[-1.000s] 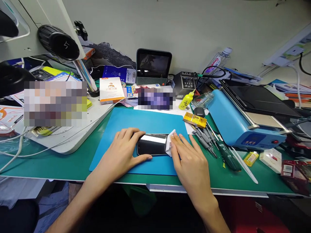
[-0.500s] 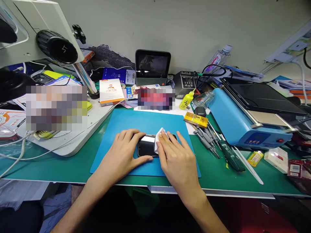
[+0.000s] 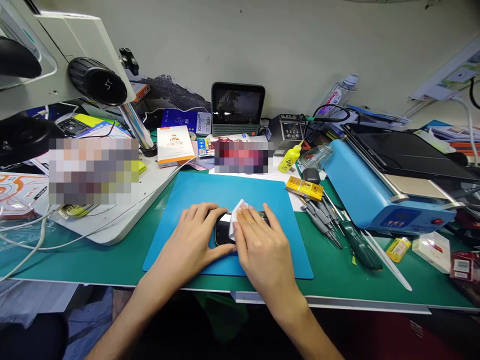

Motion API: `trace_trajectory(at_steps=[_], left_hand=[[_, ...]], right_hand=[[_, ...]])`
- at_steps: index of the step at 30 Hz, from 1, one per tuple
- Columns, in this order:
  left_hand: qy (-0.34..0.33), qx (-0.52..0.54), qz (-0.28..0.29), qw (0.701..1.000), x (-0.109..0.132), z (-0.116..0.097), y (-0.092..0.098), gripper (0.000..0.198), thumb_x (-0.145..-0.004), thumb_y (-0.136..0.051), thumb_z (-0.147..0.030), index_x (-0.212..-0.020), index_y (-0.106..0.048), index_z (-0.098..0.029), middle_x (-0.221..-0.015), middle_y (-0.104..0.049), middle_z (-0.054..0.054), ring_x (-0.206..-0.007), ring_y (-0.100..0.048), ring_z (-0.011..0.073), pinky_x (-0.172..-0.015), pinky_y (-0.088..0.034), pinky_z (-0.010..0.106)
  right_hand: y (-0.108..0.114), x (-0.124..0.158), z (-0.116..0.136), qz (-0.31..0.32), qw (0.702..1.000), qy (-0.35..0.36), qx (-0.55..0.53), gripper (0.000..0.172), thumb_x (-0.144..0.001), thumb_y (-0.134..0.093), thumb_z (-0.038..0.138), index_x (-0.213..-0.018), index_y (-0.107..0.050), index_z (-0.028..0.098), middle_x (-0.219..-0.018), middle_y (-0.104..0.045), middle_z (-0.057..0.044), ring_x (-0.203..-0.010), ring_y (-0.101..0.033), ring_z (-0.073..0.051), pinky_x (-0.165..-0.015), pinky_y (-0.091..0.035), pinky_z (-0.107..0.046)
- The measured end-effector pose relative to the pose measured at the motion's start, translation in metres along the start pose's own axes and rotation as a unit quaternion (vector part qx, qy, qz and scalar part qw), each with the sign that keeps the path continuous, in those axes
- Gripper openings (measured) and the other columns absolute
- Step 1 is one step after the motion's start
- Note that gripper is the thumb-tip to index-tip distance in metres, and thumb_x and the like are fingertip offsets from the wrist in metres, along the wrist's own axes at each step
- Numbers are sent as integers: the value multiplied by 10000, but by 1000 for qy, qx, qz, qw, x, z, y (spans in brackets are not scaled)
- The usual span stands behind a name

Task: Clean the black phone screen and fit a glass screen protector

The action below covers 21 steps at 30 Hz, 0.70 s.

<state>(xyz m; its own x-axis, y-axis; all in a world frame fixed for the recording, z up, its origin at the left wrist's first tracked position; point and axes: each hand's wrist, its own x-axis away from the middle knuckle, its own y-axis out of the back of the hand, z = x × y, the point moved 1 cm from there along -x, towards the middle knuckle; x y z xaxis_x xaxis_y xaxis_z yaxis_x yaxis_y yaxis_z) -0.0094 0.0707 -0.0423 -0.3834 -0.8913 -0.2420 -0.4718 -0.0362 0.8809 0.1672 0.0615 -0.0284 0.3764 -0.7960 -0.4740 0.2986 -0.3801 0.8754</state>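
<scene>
A dark-screened smartphone (image 3: 222, 234) lies flat, screen up, on a blue mat (image 3: 187, 192) at the middle of the bench. My left hand (image 3: 193, 237) grips its left end, thumb along the near edge and fingers along the far edge. Under the fingers of my right hand (image 3: 265, 245) is a folded white wipe (image 3: 234, 222), pressed onto the screen. That hand and the wipe cover most of the phone's right part; only a bit of its far right edge shows.
Right of the mat lie a yellow box (image 3: 304, 188), several grey screwdrivers (image 3: 323, 220), a green-handled screwdriver (image 3: 360, 245) and a blue heating machine (image 3: 367, 185). A yellow bottle (image 3: 290, 159) stands behind. A microscope (image 3: 97, 82) on a white base rises at left.
My right hand has slid the wipe leftward along the phone screen, covering more of it. My left hand keeps its hold on the phone. The whole view has shifted slightly.
</scene>
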Motion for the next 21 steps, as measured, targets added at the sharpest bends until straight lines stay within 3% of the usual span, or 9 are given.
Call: trace_trajectory(at_steps=[4,9,13,18,21], left_hand=[[10,5,4,1000,0,0,1,514,-947,-712,-397,-1399,-509,-257,-1366,-577,81,-1220,-534,300,-1031,-446,471],[0,10,-6,1000,-2,-2,1,649,-892,-744,-582,-1401,-509,-254,-1345,-591,89,-1233,-536,315,-1038,-448,492],[2,10,-15,1000,-3,-2,1,673,-874,-748,-612,-1390,-525,-242,-1318,-608,94,-1211,-552,319,-1025,-460,496],[-3,3,-13,1000,-1,0,0,668,-878,-752,-597,-1394,-516,-244,-1332,-592,92,-1221,-539,318,-1029,-454,488],[-5,1,-4,1000,0,0,0,570,-930,-729,-489,-1399,-507,-253,-1355,-583,91,-1221,-537,311,-1029,-450,482]], right_hand=[[-2,-5,7,4,1000,21,-17,346,-1083,-474,207,-1306,-713,91,-1381,-701,-121,-1306,-664,-261,-1248,-374,-507],[8,4,-22,0,1000,4,-5,323,-1075,-485,197,-1248,-749,127,-1323,-741,-61,-1260,-693,-292,-1206,-413,-556],[13,14,-39,-24,999,-21,37,314,-1066,-508,195,-1249,-746,103,-1289,-759,-75,-1239,-705,-309,-1179,-438,-562],[6,10,-18,-7,999,-11,53,347,-1075,-475,189,-1281,-722,58,-1330,-729,-141,-1267,-689,-301,-1198,-427,-543],[0,0,4,11,1000,1,29,366,-1080,-451,185,-1305,-707,51,-1370,-703,-155,-1309,-661,-281,-1231,-396,-521]])
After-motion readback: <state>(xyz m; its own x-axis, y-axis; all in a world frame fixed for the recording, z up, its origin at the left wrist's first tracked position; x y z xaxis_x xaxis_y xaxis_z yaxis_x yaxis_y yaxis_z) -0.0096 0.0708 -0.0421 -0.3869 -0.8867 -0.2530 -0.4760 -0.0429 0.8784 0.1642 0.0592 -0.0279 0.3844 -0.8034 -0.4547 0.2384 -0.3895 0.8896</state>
